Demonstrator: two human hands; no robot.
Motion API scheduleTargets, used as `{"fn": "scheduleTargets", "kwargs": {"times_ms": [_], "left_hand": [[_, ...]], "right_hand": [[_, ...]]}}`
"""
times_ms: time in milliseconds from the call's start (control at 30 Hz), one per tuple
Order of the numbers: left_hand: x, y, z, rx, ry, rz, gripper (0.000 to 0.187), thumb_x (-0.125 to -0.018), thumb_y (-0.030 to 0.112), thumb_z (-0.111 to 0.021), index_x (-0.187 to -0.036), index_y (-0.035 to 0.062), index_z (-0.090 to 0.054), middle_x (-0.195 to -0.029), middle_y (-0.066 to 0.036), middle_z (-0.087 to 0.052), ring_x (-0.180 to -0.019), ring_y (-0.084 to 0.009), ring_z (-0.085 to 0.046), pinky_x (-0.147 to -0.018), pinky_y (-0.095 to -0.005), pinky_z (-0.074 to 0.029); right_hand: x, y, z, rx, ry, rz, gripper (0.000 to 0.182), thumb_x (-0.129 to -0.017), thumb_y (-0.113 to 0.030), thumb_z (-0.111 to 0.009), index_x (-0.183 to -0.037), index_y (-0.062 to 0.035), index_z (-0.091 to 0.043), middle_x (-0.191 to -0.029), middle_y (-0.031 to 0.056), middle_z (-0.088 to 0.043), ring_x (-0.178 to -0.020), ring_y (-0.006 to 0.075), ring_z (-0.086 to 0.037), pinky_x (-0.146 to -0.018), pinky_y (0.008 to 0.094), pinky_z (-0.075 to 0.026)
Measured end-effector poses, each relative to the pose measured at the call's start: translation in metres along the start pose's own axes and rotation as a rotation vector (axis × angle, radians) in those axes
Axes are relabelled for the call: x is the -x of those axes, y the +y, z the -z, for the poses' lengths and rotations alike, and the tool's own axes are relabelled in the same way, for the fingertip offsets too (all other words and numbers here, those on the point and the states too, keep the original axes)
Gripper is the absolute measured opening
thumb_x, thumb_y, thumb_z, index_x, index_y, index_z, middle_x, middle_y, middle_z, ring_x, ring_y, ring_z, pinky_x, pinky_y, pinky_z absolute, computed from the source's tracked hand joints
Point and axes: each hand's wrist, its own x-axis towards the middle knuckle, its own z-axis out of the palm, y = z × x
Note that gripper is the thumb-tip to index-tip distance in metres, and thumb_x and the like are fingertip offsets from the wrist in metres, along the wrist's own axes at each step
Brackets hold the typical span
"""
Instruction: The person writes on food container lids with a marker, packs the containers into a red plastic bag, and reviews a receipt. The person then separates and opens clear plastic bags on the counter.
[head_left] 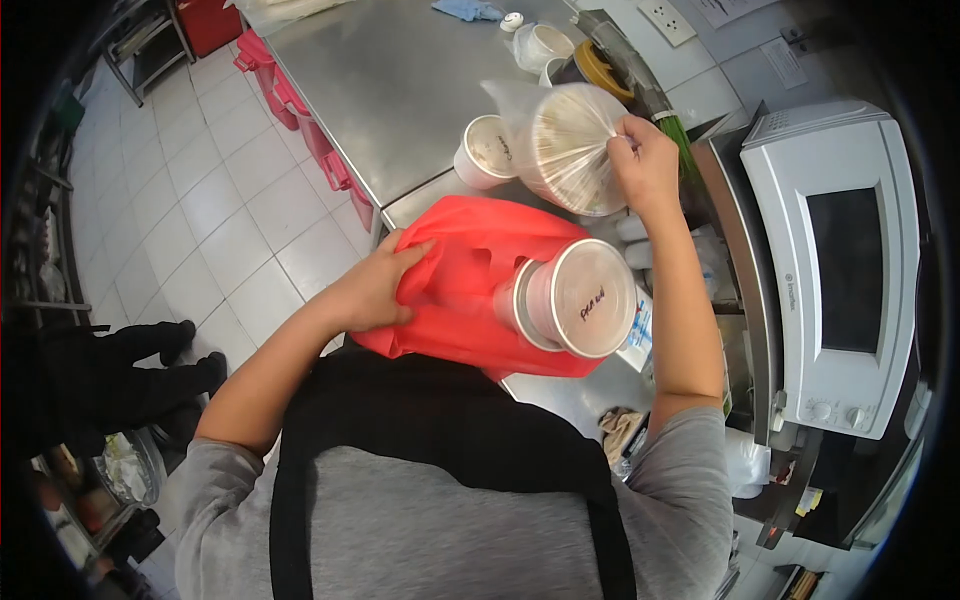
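Observation:
My left hand [378, 288] is closed on the left edge of a red bag [450, 315] spread in front of my body. White lidded tubs, the nearest a large tub [592, 300] with handwriting on its lid, stand at the bag's right side; their lower parts are hidden. Up and to the right, my right hand [645, 165] pinches the gathered top of a clear plastic bag [570, 150] drawn over a round container. Just left of that bag is a smaller lidded cup [487, 148] with writing on its lid.
A steel table [370, 90] stretches ahead, with a blue cloth [468, 10] and a yellow-lidded jar [605, 72] at the back. To the right stands a white microwave [780, 200]. Pink bins [290, 100] line the table's left side. Another person's dark-clad legs [150, 385] show at left.

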Motion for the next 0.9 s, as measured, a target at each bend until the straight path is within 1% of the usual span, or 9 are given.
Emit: {"fn": "scheduleTargets", "kwargs": {"times_ms": [33,167,267,367,433,467,500,633,900], "left_hand": [[0.0,-0.004,0.0,0.031,0.0,-0.011,0.089,-0.063,0.005,-0.072,-0.142,0.0072,-0.033,-0.132,-0.017,-0.036,-0.118,-0.0346,-0.045,-0.101,-0.0357,-0.039],[-0.003,-0.022,0.001,0.121,-0.052,0.003,0.089,-0.064,0.007,-0.073,-0.142,0.0069,-0.032,-0.141,-0.016,-0.03,-0.126,-0.032,-0.038,-0.104,-0.034,-0.036],[-0.005,-0.042,0.009,0.356,-0.22,0.141,0.087,-0.064,0.011,-0.075,-0.141,0.0076,-0.035,-0.143,-0.015,-0.032,-0.132,-0.0312,-0.031,-0.107,-0.0336,-0.032],[-0.001,-0.04,0.014,0.48,-0.155,0.039,0.084,-0.061,0.015,-0.076,-0.137,0.0071,-0.041,-0.139,-0.016,-0.038,-0.132,-0.0314,-0.028,-0.109,-0.0351,-0.029],[-0.001,-0.044,0.021,0.048,-0.018,-0.13,0.084,-0.06,0.01,-0.072,-0.138,0.0061,-0.039,-0.138,-0.018,-0.037,-0.131,-0.0323,-0.028,-0.109,-0.0377,-0.027],[-0.003,-0.043,0.023,0.07,-0.03,-0.113,0.087,-0.06,0.009,-0.071,-0.139,0.0048,-0.036,-0.139,-0.019,-0.034,-0.132,-0.0326,-0.027,-0.11,-0.0373,-0.026],[-0.002,-0.024,0.031,0.093,-0.042,-0.095,0.09,-0.06,0.008,-0.069,-0.141,0.0035,-0.032,-0.14,-0.02,-0.031,-0.133,-0.0328,-0.026,-0.11,-0.0368,-0.025],[-0.034,0.012,0.024,0.071,-0.048,-0.243,0.092,-0.06,0.005,-0.065,-0.143,0.0008,-0.026,-0.142,-0.024,-0.023,-0.134,-0.0358,-0.027,-0.11,-0.0361,-0.026],[-0.071,0.068,0.02,0.018,-0.117,-0.341,0.092,-0.061,0.003,-0.066,-0.143,-0.0002,-0.025,-0.145,-0.026,-0.019,-0.134,-0.0362,-0.028,-0.108,-0.0356,-0.029]], "right_hand": [[0.004,-0.012,-0.001,-0.091,0.024,0.067,0.026,-0.075,-0.023,-0.055,-0.079,0.0025,-0.06,-0.069,0.0151,-0.059,-0.063,0.0272,-0.056,-0.06,0.035,-0.043],[0.02,-0.052,-0.008,-0.61,-0.202,-0.021,0.015,-0.079,-0.016,-0.057,-0.075,-0.0013,-0.059,-0.063,-0.005,-0.048,-0.061,0.0032,-0.041,-0.053,0.0228,-0.033],[0.043,-0.064,-0.03,-0.895,-0.445,-0.064,0.01,-0.078,-0.013,-0.058,-0.077,-0.0037,-0.061,-0.065,-0.0067,-0.05,-0.063,0.004,-0.043,-0.055,0.0218,-0.035],[0.066,-0.061,-0.036,-0.771,-0.771,-0.29,0.009,-0.075,-0.006,-0.051,-0.08,-0.0042,-0.058,-0.074,-0.0014,-0.055,-0.071,0.0072,-0.05,-0.059,0.0262,-0.041],[0.077,-0.054,-0.041,-0.562,-0.723,0.052,0.008,-0.072,-0.006,-0.052,-0.077,-0.0029,-0.057,-0.071,0.0037,-0.053,-0.066,0.0129,-0.051,-0.057,0.0291,-0.04],[0.081,-0.052,-0.043,-0.454,-0.692,0.22,0.008,-0.07,-0.006,-0.053,-0.076,-0.0023,-0.056,-0.069,0.0063,-0.052,-0.064,0.0157,-0.052,-0.055,0.0305,-0.04],[0.084,-0.054,-0.04,-0.367,-0.714,0.267,0.011,-0.066,-0.008,-0.055,-0.074,-0.0001,-0.055,-0.069,0.0148,-0.051,-0.063,0.0287,-0.053,-0.056,0.037,-0.041],[0.09,-0.038,-0.03,-0.088,-0.656,0.211,0.018,-0.065,-0.014,-0.059,-0.075,0.0009,-0.058,-0.073,0.0197,-0.056,-0.07,0.0382,-0.056,-0.063,0.0437,-0.044],[0.087,-0.02,-0.058,-0.063,-0.762,0.019,0.025,-0.069,-0.019,-0.058,-0.082,0.0016,-0.065,-0.08,0.0249,-0.063,-0.079,0.0398,-0.062,-0.072,0.0457,-0.048]]}}
